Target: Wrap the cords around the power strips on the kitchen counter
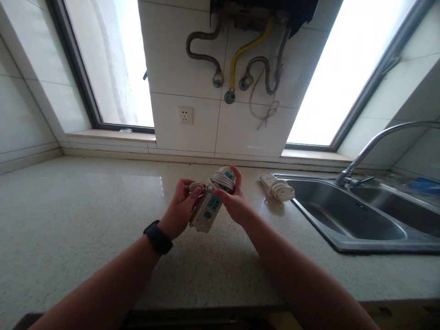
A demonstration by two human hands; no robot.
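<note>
1. The granite counter [85,220] lies below both hands, so the power strip [211,201] is held in the air above it. If either grip loosened, I judge it would drop onto the stone and its casing could crack.
2. The steel sink [347,215] lies to the right of the right hand [235,204], with a faucet [374,142] over it. A strip knocked that way could get wet, which is the worse hazard.
3. A second strip [277,187], cord-wrapped, lies on the counter just right of the right hand. A swinging elbow could nudge it toward the basin.
4. The wound cord [220,179] could slip off its loops if the pinch relaxes.
5. Pose: both forearms reach forward and converge. The left hand [180,206], with a black watch [158,237] at the wrist, is closed on the plug end [197,186]. The right hand clasps the strip's far side, fingers curled over the top.
</note>
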